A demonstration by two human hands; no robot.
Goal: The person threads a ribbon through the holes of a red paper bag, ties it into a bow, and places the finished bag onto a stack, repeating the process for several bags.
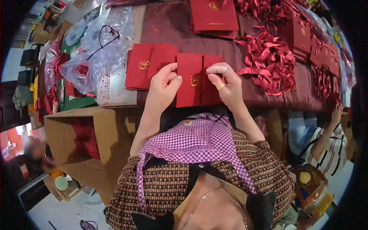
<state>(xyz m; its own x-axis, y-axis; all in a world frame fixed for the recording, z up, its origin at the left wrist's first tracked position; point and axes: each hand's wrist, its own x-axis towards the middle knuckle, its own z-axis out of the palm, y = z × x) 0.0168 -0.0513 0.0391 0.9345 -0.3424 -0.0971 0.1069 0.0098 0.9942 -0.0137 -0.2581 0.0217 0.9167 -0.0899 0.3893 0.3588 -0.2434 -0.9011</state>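
Note:
A red folded card point(189, 82) with a gold emblem stands between my hands at the table's front edge. My left hand point(165, 86) is closed at the card's left edge, thumb against the curled fingers. My right hand point(226, 82), with a ring on one finger, pinches the card's right part. Just left of it lies a stack of red cards point(143, 67) with the same gold emblem. Another stack of red cards point(214, 17) lies farther back. To the right is a loose heap of red ribbons point(268, 63).
Clear plastic wrap point(92, 46) with dark-rimmed glasses point(109, 36) lies at the left. More card stacks point(301, 36) are at the back right. An open cardboard box point(107, 134) stands below the table's left side. Another person's arm point(329, 126) reaches in at the right.

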